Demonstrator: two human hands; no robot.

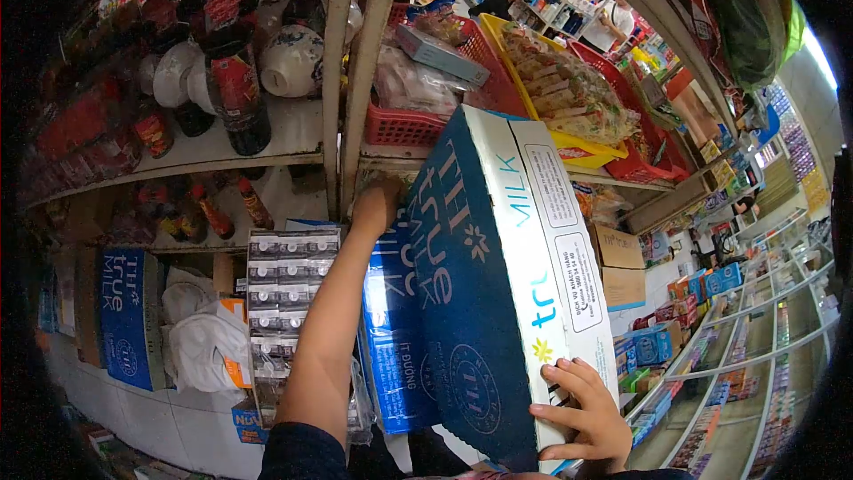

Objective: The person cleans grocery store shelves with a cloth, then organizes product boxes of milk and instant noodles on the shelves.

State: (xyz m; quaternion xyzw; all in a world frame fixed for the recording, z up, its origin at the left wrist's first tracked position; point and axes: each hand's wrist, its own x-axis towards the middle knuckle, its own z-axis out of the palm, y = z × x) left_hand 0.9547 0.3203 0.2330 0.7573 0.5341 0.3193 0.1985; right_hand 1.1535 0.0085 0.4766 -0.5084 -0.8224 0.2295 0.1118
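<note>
A large dark blue and white TH true MILK carton (462, 284) stands tilted in front of me. My right hand (582, 418) holds its near white side, with spread fingers reaching the edge of the blue face. My left hand (377, 203) is stretched forward past the carton's far left corner, near the shelf post; its fingers are hidden in shadow. Beneath my left forearm lies a brighter blue milk pack (391, 329). Left of that sits a plastic-wrapped stack of small drink cartons (289, 276), partly covered by my forearm.
Shelves on the left hold dark bottles (235, 89) and white bowls (293, 62). A red basket (409, 124) and a yellow tray (577, 156) of packaged goods stand beyond the carton. Another TH true MILK box (129, 320) is at left. Wire racks (755, 356) line the right; people stand far back.
</note>
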